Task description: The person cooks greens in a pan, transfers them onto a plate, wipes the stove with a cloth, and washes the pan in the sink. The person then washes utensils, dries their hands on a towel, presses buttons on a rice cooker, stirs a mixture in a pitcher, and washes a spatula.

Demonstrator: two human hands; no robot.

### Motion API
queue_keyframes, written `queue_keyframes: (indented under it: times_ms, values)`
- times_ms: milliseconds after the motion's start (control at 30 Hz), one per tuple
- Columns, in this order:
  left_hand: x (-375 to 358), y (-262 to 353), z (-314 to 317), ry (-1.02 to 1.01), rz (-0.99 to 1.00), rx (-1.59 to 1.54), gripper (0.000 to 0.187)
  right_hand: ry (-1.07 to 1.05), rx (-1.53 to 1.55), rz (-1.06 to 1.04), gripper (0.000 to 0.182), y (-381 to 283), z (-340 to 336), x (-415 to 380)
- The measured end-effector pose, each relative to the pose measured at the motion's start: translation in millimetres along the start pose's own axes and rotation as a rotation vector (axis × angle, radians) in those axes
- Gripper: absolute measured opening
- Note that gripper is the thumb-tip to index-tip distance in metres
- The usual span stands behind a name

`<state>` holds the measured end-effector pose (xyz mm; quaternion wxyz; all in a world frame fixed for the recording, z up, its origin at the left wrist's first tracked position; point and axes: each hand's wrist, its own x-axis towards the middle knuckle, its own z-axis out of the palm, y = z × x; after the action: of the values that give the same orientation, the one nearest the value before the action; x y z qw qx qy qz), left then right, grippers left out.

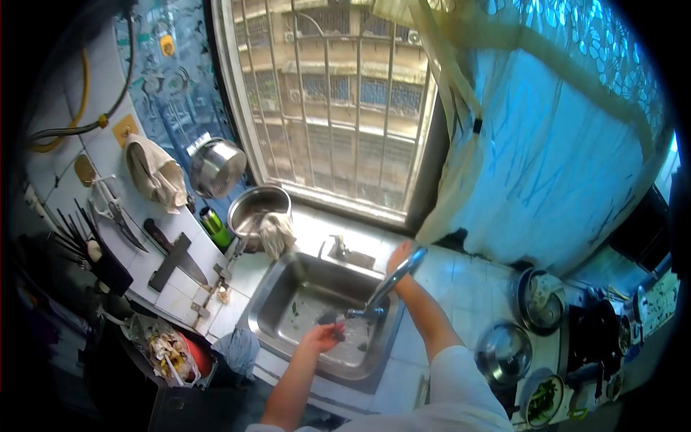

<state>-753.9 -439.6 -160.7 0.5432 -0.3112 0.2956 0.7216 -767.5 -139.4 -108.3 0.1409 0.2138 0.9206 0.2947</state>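
Inside the stainless steel sink (268,317), my left hand (324,337) is under the faucet's outlet, its fingers closed around a small dark thing whose kind I cannot make out. The curved chrome faucet (395,279) reaches over the basin from the right rear. My right hand (400,253) is at the back of the counter, behind the faucet and near its base. The faucet partly covers that hand, so its fingers do not show clearly. A few green leaf scraps (294,308) lie on the sink bottom.
A steel pot (245,209) with a cloth (277,234) stands behind the sink. Knives (188,268) and scissors (115,209) hang on the left wall. Below is a bin with waste (169,353). Metal bowls (504,353) and a bowl of greens (543,399) stand right.
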Motion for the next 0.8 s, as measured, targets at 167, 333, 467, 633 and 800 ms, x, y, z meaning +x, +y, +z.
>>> queue_keyframes:
  times_ms: [167,333,467,633,800]
  values:
    - [-41.2,-0.6,8.6,-0.056,0.030,0.042,0.026,-0.195,-0.102,-0.050,0.045,12.5,2.4,14.1]
    - [-75.2,-8.6,17.3,-0.077,0.124,0.033,0.027,-0.134,-0.002,-0.039,0.039,28.2,-42.6,-28.3]
    - [-90.1,-14.3,17.6,-0.165,0.126,0.036,0.027,0.139,0.046,0.070,0.032,-14.6,14.0,-1.7]
    - [-99.7,-30.0,18.3,-0.107,0.262,0.162,0.024,0.616,0.708,-0.290,0.030,-45.2,-5.9,-120.7]
    - [-87.9,-30.6,9.2,-0.053,0.339,0.246,0.017,-0.009,1.321,-0.493,0.037,-75.6,-29.5,-205.8]
